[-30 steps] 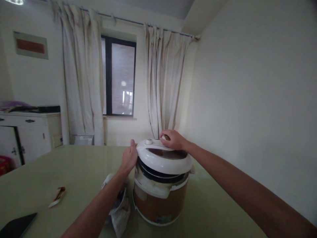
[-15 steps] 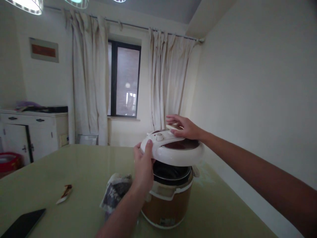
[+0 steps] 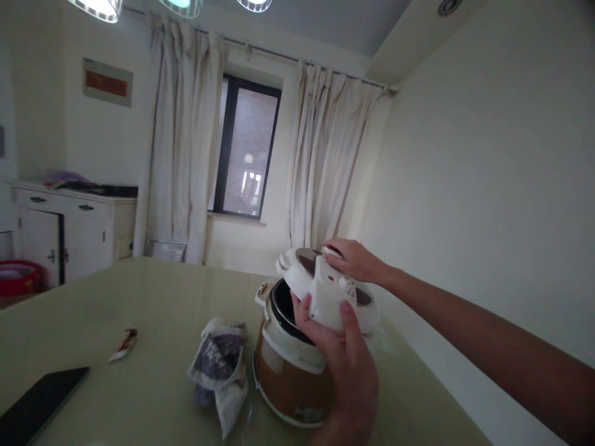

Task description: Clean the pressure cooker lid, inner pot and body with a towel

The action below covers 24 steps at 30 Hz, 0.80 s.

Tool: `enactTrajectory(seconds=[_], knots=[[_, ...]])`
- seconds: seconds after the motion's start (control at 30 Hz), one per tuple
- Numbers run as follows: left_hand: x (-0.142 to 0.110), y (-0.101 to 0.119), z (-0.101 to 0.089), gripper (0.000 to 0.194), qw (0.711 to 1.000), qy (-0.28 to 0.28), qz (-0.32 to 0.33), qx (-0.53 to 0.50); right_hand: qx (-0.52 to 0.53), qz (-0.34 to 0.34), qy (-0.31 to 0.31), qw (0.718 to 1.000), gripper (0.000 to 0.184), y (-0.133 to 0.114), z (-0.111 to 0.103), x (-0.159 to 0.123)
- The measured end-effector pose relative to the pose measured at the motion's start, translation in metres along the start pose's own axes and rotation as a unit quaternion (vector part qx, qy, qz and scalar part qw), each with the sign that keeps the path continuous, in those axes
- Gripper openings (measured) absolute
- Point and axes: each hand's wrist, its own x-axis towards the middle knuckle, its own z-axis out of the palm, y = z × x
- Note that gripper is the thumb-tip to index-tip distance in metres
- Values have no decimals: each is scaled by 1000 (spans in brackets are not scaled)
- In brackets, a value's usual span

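Observation:
Both hands hold the white lid (image 3: 325, 303) of an electric pressure cooker, tilted over the cooker's right side. My right hand (image 3: 352, 257) is closed around the handle on top of the lid. My left hand (image 3: 341, 347) grips the near rim, thumb on top and fingers beneath. Below stands the brown and white cooker body (image 3: 292, 384), uncovered on its left, where the black inner pot (image 3: 282, 303) shows. The lid hides the pot's right part. Just left of the cooker lies a crumpled grey and white cloth (image 3: 220, 365).
The pale green table (image 3: 162, 297) carries a dark flat device (image 3: 41, 399) at the near left and a small brown-and-white object (image 3: 124, 344) beyond it. A wall (image 3: 465, 204) runs along the right. A white cabinet (image 3: 79, 229) stands at the back left.
The lid has been turned so its knob end faces nearer me, and it has shifted right and lower. My left hand has moved right with it. The view has swung slightly.

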Motion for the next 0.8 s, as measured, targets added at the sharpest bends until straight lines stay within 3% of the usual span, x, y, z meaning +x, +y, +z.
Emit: enactTrajectory(seconds=[0.1, 0.17, 0.23, 0.3, 0.43, 0.6, 0.8], knots=[[3, -2, -12, 85, 998, -20, 53, -7, -113, 38, -31, 992, 35, -12, 3, 1], [19, 4, -34, 82, 996, -62, 56, 14, -169, 98, -41, 980, 35, -18, 6, 2], [48, 13, -65, 68, 993, -93, 44, 61, -194, 151, -44, 968, 36, -22, 12, 2], [86, 21, -97, 42, 983, -102, 41, 144, -197, 174, -46, 964, 39, -26, 20, 4], [163, 26, -143, 25, 982, -68, 19, 175, -207, 176, -47, 961, 40, -34, 39, 11], [212, 2, -154, 18, 979, -75, -41, 185, -174, 195, -74, 962, 39, -48, 55, 24], [232, -29, -148, 47, 967, -141, -114, 178, -174, 193, -112, 959, 38, -58, 67, 26]])
